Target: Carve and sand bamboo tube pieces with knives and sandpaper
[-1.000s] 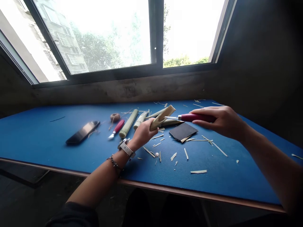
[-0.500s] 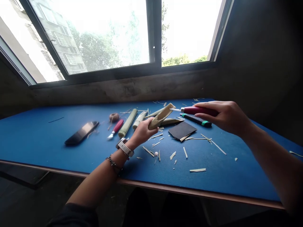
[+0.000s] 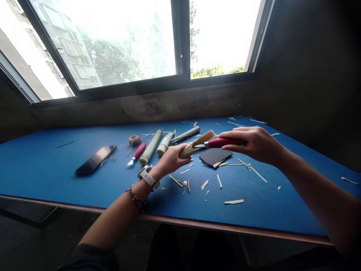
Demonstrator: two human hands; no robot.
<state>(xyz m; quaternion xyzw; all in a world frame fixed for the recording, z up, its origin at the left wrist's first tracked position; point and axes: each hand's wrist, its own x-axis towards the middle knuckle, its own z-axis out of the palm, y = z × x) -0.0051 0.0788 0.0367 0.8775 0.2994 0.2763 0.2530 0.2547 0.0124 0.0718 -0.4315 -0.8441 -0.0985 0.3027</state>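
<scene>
My left hand (image 3: 172,159) is wrapped round the near end of a split bamboo piece (image 3: 188,151), its hollow side facing up and its far end pointing right. In my right hand (image 3: 251,143) is a carving knife (image 3: 225,142) with a dark red handle. The knife's metal blade lies against the hollow of the bamboo piece. Below the two hands, a square of black sandpaper (image 3: 216,157) rests on the table, partly covered from view. Bamboo shavings (image 3: 204,184) are scattered around it.
On the blue table (image 3: 50,165) lie a phone (image 3: 96,160), a twine ball (image 3: 134,140), a second red-handled knife (image 3: 139,151), a bamboo tube (image 3: 151,146) and shorter bamboo pieces (image 3: 166,143). A window (image 3: 126,45) stands behind the table.
My right hand has moved left and slightly down, bringing the blade from the bamboo's far tip into its hollow. The bamboo piece has tilted lower towards the right.
</scene>
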